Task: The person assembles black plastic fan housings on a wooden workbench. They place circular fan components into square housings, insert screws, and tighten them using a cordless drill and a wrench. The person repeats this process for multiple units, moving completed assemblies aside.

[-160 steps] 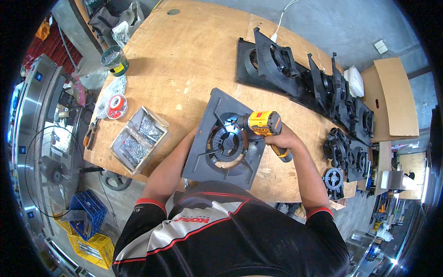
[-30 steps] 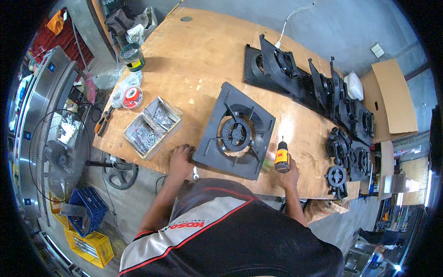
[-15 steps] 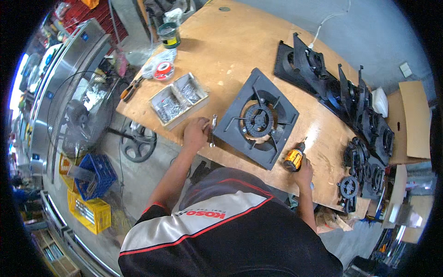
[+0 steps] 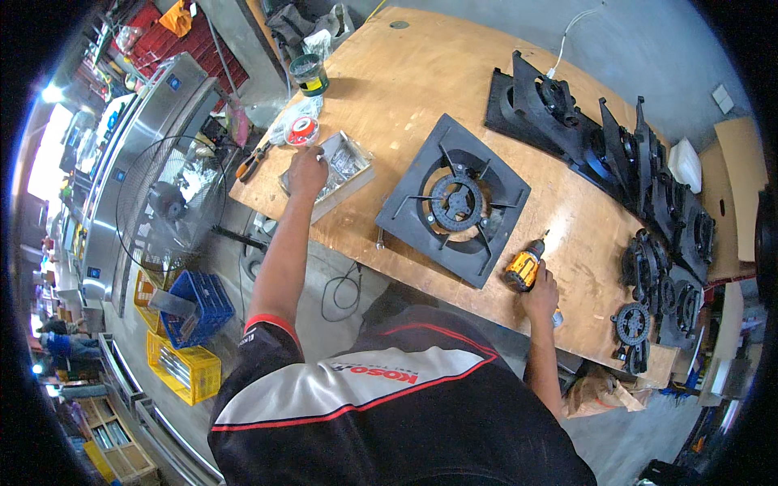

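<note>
My left hand [image 4: 309, 171] is over the divided box [image 4: 359, 182] of small metal fasteners, its fingertips near the red-and-white tape roll [image 4: 302, 130]. Its fingers are partly hidden, so whether it grips anything does not show. At the front right of the table my right hand [image 4: 540, 293] is closed around the handle of a yellow-and-black cordless drill [image 4: 523, 268]. Between my hands lies a black square burner plate [image 4: 417, 182] with a round burner [image 4: 456, 202] in its middle. Beside its left corner, one end of a wrench [image 4: 380, 240] shows.
Several black burner plates [image 4: 531, 117] lean along the back right, with loose burners [image 4: 631, 324] in front. Pliers [image 4: 252, 164] and a dark green tub [image 4: 309, 77] are at the table's left. A wire-guard fan [image 4: 168, 202] and plastic crates [image 4: 185, 368] stand on the floor to the left.
My left hand has moved from beside the wrench, forward and left to the fastener box. My right hand stays on the drill. The whole view has shifted slightly.
</note>
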{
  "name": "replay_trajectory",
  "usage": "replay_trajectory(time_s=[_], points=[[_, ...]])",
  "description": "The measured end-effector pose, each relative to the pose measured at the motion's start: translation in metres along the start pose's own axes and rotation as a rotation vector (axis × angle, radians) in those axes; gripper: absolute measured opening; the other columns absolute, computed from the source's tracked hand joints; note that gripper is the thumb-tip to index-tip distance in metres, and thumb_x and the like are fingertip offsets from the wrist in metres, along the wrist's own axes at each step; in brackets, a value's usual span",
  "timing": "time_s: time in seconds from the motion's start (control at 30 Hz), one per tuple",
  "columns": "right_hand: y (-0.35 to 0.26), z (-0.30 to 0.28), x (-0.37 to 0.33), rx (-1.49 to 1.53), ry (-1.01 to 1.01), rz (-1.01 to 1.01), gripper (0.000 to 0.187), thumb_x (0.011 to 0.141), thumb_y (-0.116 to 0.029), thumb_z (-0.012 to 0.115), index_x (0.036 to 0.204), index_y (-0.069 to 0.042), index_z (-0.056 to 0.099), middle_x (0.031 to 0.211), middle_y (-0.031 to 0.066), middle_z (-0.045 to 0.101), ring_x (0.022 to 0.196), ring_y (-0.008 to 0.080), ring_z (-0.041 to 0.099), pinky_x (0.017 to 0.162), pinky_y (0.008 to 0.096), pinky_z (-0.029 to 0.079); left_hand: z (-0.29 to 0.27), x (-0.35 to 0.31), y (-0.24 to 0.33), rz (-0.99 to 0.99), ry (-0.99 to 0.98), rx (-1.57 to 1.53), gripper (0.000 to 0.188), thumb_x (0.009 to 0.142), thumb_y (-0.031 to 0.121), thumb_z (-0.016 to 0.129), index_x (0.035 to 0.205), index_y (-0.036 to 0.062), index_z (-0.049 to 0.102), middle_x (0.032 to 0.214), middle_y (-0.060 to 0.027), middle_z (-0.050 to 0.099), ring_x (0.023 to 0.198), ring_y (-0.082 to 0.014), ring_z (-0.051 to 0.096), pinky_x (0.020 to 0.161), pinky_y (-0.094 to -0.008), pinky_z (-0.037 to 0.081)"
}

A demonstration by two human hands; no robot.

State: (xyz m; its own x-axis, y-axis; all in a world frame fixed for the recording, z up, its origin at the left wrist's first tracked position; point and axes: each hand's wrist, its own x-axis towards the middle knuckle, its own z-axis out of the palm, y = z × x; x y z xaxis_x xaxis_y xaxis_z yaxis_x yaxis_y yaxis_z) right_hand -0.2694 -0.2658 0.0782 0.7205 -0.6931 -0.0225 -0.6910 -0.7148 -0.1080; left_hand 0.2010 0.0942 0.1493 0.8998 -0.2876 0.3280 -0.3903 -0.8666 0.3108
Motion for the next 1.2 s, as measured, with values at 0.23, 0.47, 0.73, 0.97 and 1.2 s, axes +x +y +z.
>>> replay_trajectory(time_s=[0.23, 0.47, 0.73, 0.97, 1.2], points=[[-0.005, -0.002, 0.0, -0.024, 0.003, 0.007, 0.073, 0.08, -0.014, 0.067, 0.149, -0.008, 0.041, 0.122, 0.0145, 0.06, 0.104, 0.0339, 0.062, 0.084, 0.0472, 0.051, 0.025, 0.037, 0.037, 0.191, -0.64, 0.4, 0.034, 0.081, 0.016, 0.067, 0.112, 0.0047, 0.072, 0.116, -0.0149, 0.071, 0.111, -0.0317, 0.067, 0.094, -0.0446, 0.053], [-0.007, -0.004, 0.0, -0.014, 0.003, 0.037, 0.079, 0.076, -0.015, 0.073, 0.148, -0.008, 0.041, 0.119, 0.0148, 0.061, 0.103, 0.0348, 0.062, 0.083, 0.0484, 0.051, 0.085, 0.059, 0.024, 0.268, -0.829, 0.555, 0.027, 0.081, 0.014, 0.066, 0.104, 0.0056, 0.077, 0.119, -0.0149, 0.071, 0.112, -0.03, 0.069, 0.091, -0.0426, 0.055], [-0.012, -0.004, 0.001, -0.056, -0.002, 0.068, 0.085, 0.072, -0.014, 0.072, 0.15, -0.01, 0.038, 0.119, 0.0125, 0.06, 0.104, 0.0343, 0.061, 0.087, 0.0475, 0.05, 0.114, 0.084, 0.005, 0.329, -0.924, 0.513, 0.026, 0.076, 0.017, 0.073, 0.098, 0.005, 0.078, 0.114, -0.0184, 0.072, 0.108, -0.0312, 0.07, 0.087, -0.0444, 0.057], [-0.009, -0.003, 0.004, -0.046, -0.047, 0.125, 0.098, 0.064, -0.011, 0.079, 0.151, -0.01, 0.035, 0.126, 0.0146, 0.057, 0.11, 0.0365, 0.059, 0.088, 0.0498, 0.05, 0.098, 0.074, 0.01, 0.487, -0.885, 0.423, 0.025, 0.077, 0.019, 0.073, 0.096, 0.0032, 0.077, 0.107, -0.0188, 0.073, 0.103, -0.033, 0.071, 0.087, -0.0454, 0.057], [-0.082, -0.054, 0.007, 0.174, -0.045, -0.009, 0.096, 0.068, -0.023, 0.083, 0.152, -0.011, 0.038, 0.152, 0.0261, 0.035, 0.139, 0.0471, 0.034, 0.114, 0.0538, 0.032, 0.077, 0.074, 0.02, 0.469, -0.958, 0.374, 0.027, 0.077, 0.019, 0.071, 0.097, 0.0021, 0.077, 0.109, -0.0211, 0.072, 0.104, -0.0338, 0.071, 0.087, -0.0458, 0.057]])
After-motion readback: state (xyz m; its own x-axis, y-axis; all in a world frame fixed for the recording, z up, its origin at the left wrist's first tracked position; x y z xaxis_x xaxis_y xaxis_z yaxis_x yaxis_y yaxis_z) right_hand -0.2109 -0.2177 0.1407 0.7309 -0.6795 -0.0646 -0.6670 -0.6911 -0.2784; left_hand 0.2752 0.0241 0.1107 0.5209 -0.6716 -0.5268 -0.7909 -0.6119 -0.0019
